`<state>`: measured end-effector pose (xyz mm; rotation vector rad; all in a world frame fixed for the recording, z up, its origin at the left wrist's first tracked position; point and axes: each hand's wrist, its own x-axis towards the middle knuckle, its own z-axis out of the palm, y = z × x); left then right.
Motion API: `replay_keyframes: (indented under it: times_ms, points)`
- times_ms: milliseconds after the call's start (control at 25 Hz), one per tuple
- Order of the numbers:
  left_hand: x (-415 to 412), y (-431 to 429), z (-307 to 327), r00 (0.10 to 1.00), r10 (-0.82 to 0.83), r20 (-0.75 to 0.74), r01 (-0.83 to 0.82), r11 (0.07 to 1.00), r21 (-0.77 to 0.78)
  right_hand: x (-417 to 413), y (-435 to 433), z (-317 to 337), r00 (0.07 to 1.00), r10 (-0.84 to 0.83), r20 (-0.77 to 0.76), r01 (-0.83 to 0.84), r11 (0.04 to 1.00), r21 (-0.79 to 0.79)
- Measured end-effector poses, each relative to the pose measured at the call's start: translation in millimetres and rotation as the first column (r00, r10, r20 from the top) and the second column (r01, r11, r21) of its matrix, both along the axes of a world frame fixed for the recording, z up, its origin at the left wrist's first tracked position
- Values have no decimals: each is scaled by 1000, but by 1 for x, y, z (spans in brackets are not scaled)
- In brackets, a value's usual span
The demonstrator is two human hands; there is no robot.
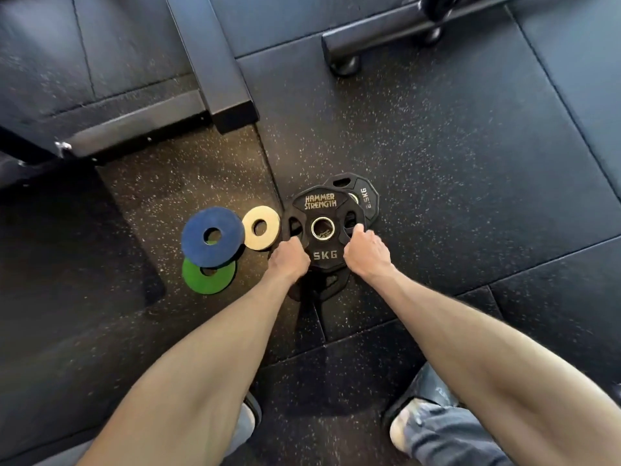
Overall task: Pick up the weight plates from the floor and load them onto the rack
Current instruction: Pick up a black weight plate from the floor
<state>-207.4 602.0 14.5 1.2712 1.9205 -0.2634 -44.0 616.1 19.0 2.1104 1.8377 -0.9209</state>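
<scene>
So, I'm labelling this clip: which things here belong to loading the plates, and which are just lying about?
Job: 5 kg plate, gripped by left hand and right hand; black plate beneath it; 2.5 kg plate; blue disc; green disc; cream disc.
Lying about: steel beam and footed bar (rack or not, unclear); shoe.

Open floor [470, 169] right — coloured discs [198, 240] left.
</scene>
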Motion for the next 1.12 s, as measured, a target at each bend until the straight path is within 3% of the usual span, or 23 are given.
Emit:
replay_keyframes:
  times_ms: [240,400,640,880,1120]
  points:
    - [-9,31,-120,939,343,9,-343,938,48,0,37,-130,979,-206,5,203,968,150]
    - [-12,46,-150,930,363,-66,-349,924,159,6,58,-158,948,-296,-120,318,905,283]
    - [-11,51,-150,952,284,-112,-252,937,241,3,59,-165,953,-302,-13,299,936,184]
    - [-14,28,-81,953,298,-51,-294,953,71,0,31,-109,962,-273,-9,270,946,178]
    - [-34,11,99,953,295,-74,-288,953,89,-15,15,65,963,-271,-5,265,940,212]
